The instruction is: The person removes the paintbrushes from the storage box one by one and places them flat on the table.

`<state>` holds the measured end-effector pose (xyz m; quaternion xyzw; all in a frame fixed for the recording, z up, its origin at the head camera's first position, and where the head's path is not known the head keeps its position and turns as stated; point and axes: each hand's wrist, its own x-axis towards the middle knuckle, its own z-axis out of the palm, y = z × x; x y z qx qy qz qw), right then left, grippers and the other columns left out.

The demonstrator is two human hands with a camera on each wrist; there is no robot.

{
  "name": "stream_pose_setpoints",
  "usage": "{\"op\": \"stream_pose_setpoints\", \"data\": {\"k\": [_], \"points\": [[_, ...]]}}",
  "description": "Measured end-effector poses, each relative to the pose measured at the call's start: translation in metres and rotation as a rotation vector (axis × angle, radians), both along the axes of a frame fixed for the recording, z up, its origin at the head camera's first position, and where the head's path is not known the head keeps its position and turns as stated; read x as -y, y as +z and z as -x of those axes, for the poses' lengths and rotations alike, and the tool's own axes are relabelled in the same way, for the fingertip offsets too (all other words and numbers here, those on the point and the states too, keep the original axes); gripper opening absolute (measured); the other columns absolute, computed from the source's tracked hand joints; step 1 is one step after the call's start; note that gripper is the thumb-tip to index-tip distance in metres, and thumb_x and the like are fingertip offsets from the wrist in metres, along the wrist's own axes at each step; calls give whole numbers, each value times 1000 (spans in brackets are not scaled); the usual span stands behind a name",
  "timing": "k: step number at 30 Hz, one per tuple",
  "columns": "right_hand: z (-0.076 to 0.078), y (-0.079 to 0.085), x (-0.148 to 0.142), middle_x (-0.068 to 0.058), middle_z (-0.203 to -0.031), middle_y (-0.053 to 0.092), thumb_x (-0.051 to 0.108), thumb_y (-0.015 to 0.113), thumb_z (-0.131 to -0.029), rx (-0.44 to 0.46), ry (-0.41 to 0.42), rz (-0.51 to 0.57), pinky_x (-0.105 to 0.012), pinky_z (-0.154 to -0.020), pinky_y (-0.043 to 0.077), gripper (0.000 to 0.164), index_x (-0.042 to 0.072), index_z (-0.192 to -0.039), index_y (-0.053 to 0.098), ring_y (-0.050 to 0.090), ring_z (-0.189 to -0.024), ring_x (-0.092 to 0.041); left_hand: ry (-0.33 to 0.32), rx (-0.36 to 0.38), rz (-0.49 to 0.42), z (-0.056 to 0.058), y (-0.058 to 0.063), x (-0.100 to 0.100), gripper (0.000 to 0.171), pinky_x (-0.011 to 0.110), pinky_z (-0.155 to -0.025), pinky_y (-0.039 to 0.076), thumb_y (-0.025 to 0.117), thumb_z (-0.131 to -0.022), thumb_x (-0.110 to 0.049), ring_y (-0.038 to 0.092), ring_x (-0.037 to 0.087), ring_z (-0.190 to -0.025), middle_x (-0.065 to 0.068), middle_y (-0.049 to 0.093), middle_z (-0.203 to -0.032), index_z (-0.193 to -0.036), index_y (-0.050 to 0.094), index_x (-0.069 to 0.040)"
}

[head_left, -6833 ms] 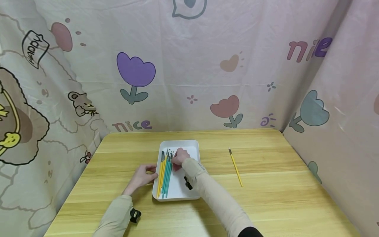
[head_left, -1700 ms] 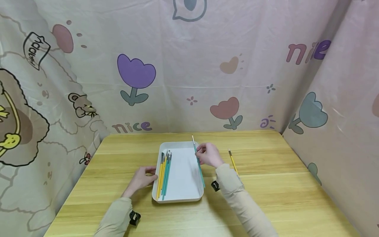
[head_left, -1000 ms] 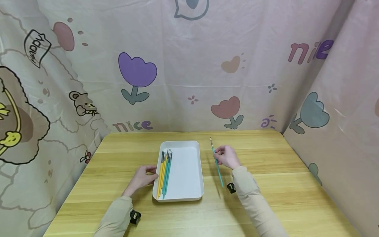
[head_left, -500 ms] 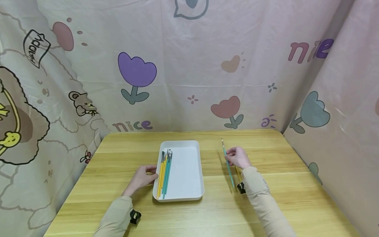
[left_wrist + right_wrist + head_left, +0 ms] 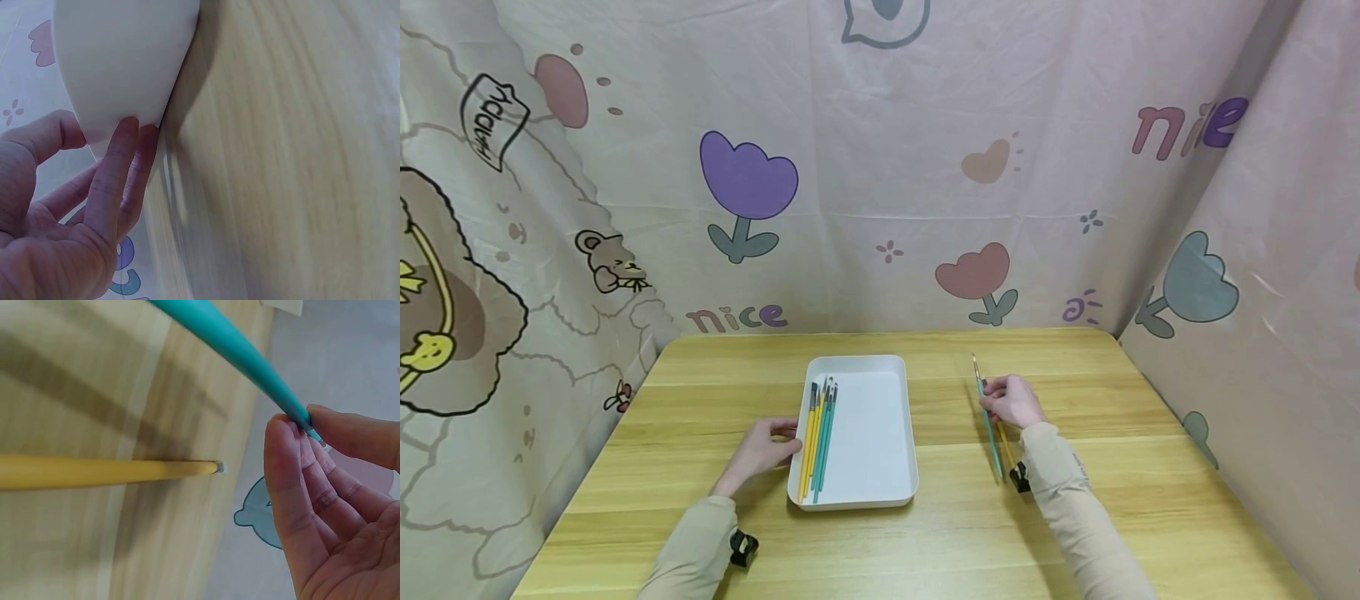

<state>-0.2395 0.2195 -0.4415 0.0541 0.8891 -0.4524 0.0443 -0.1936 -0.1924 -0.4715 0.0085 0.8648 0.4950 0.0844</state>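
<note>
In the head view my right hand [image 5: 1015, 402] pinches a teal paintbrush [image 5: 990, 435] between thumb and fingertips, bristles pointing to the back. Right beside it on the table lies a yellow paintbrush [image 5: 1004, 440], partly covered by the hand. The right wrist view has the teal handle [image 5: 244, 356] held over the table and the yellow handle [image 5: 112, 472] lying on it. A white tray [image 5: 874, 450] holds several yellow and teal paintbrushes [image 5: 820, 442] along its left side. My left hand [image 5: 762, 447] holds that side, thumb at the rim, fingers [image 5: 112, 169] against the outer wall.
The wooden table [image 5: 865, 550] stands before a patterned cloth backdrop [image 5: 880, 167], which also runs down both sides. Black wrist cameras [image 5: 743, 548] sit under the sleeves.
My right hand has taken a teal paintbrush from the tray and carried it right, beside the yellow one on the table. The left hand has stayed at the tray.
</note>
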Motion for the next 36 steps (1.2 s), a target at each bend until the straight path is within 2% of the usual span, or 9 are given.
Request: {"op": "stream_pose_setpoints", "data": {"k": [8,19,28,36], "points": [[1,-5,-3,-16,-87,70,-2,69,-86,6,6,-44,-32,-63,64,21,-11,-105,65,66,-61,-16,13,1,2,2,-2,0,46,33,-76,65,66,-86,-2,70,25,-94,25,68,-116,-129,61,11],[4,-13,-3,-15,-84,71,0,70,-85,-13,38,-170,-24,-57,58,13,-6,-96,67,62,-55,-12,2,-6,4,1,-1,0,46,34,-75,65,67,-85,-2,70,26,-95,26,68,-115,-128,60,12],[2,-14,0,-17,-86,72,-1,68,-87,-9,68,-275,-27,-60,58,12,-6,-97,66,65,-60,-15,7,-5,0,2,-2,1,46,33,-75,65,67,-85,-2,70,25,-95,25,68,-114,-129,61,11],[3,-18,2,-20,-89,72,0,69,-84,-67,94,-397,-31,-64,59,7,-4,-89,67,65,-64,-18,7,-5,8,2,-3,1,46,33,-76,65,66,-86,-3,70,26,-97,24,69,-115,-129,61,10]]}}
